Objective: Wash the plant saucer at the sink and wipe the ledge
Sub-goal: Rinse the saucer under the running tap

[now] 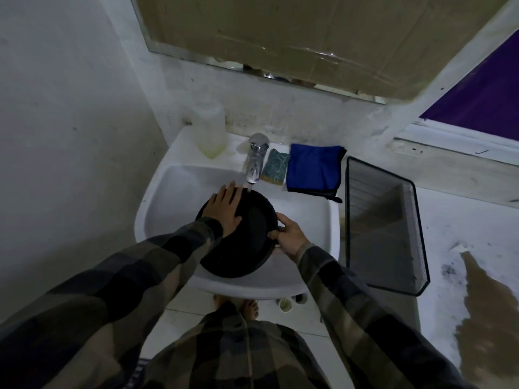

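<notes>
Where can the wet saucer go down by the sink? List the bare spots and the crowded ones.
Bare: the sink rim between the soap bottle and the tap, though narrow; the wire basket on the right looks empty. Crowded: right of the tap, where the sponge and blue cloth fill the rim. The saucer and both hands fill the basin.

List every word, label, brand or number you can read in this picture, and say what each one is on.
No text can be read in this view.
Soap bottle at the back left of the sink: no label legible.
Tap: no brand mark visible.
Sponge, blue cloth, black saucer, wire basket: no print.
Cardboard over the mirror: plain, only tape.
</notes>
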{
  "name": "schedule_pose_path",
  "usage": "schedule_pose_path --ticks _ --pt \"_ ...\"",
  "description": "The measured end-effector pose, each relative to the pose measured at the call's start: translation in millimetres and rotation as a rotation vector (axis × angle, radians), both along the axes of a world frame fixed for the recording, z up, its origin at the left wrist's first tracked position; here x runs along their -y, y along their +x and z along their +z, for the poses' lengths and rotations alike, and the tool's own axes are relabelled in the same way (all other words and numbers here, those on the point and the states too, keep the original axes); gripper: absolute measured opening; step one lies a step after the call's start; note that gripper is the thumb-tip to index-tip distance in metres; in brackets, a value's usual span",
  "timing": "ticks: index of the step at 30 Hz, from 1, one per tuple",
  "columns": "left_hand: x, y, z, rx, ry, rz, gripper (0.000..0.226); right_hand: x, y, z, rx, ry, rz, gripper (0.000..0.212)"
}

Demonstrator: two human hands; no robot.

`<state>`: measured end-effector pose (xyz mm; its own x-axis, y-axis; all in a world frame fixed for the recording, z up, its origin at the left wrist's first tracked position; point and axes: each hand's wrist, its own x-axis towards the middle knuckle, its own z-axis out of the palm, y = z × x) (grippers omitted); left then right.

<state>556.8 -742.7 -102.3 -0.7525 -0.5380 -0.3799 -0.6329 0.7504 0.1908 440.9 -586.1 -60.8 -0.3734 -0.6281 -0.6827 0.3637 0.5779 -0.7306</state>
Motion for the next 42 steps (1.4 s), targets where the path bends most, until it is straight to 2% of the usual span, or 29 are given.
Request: schedule_pose_path --ticks 4,6,9,11,14,15,18,19,21,24,26,27,30,32,34,37,42 --pt "7.8 21.3 -11.0 0.128 0.147 0.212 0.088 -4.7 -4.8 -2.0 0.053 -0.007 -0.126 0.05" --pt "9.2 30.0 -11.8 0.078 0.309 0.323 0.093 -7.0 -7.8 -5.4 0.071 -0.01 -0.18 0.052" --pt "12.4 38.8 -9.5 -0.103 0.484 0.584 0.09 -9.9 -8.4 -10.8 0.075 -0.014 -0.229 0.054" --pt "14.8 42.8 -8.3 -0.194 0.624 0.833 0.077 -11.5 -6.6 -15.1 0.091 -0.018 -0.292 0.052" --pt "3.1 46.8 4.3 -0.331 1.062 1.126 0.039 -12.9 -3.8 -24.5 0.096 0.003 -0.384 0.054" --pt "0.7 48.4 7.6 -0.351 1.111 1.144 0.035 -13.5 -3.6 -28.5 0.093 0.014 -0.395 0.054" --pt "5.0 53.9 10.0 -0.391 1.099 1.137 0.031 -11.9 -4.3 -37.9 0.07 0.042 -0.36 0.053" --pt "6.9 55.5 12.3 -0.408 1.083 1.144 0.028 -8.7 -4.1 -38.6 0.023 0.061 -0.315 0.05" --pt "10.3 58.8 16.1 -0.431 1.061 1.157 0.025 2.0 -2.8 -37.0 -0.21 0.17 -0.127 0.053" --pt "9.1 65.1 20.7 -0.453 1.044 1.187 0.022 22.9 12.6 -24.7 -0.754 0.467 0.294 0.081" --pt "6.3 68.5 21.9 -0.477 1.036 1.204 0.022 35.5 28.0 -20.9 -1.115 0.439 0.597 0.086" --pt "4.4 68.9 23.5 -0.488 1.027 1.207 0.022 41.9 36.4 -22.9 -1.178 0.359 0.76 0.082" --pt "0.6 68.7 26.4 -0.513 0.986 1.203 0.021 60.3 60.4 -28.9 -1.023 0.203 1.13 0.068" --pt "1.1 70.3 28.9 -0.518 0.976 1.194 0.02 73.3 69.4 -33.6 -1.017 0.114 1.2 0.062" --pt "5.1 73.4 28.9 -0.523 0.982 1.184 0.019 83.4 67.3 -37.0 -1.093 0.082 1.222 0.061" --pt "11.4 79.1 30.3 -0.519 1.003 1.17 0.017 90.9 45.3 -40.3 -1.194 0.164 1.21 0.065" --pt "20.2 86.9 31.6 -0.52 1.017 1.181 0.017 76.6 13.5 -43.6 -1.112 0.399 1.223 0.073"
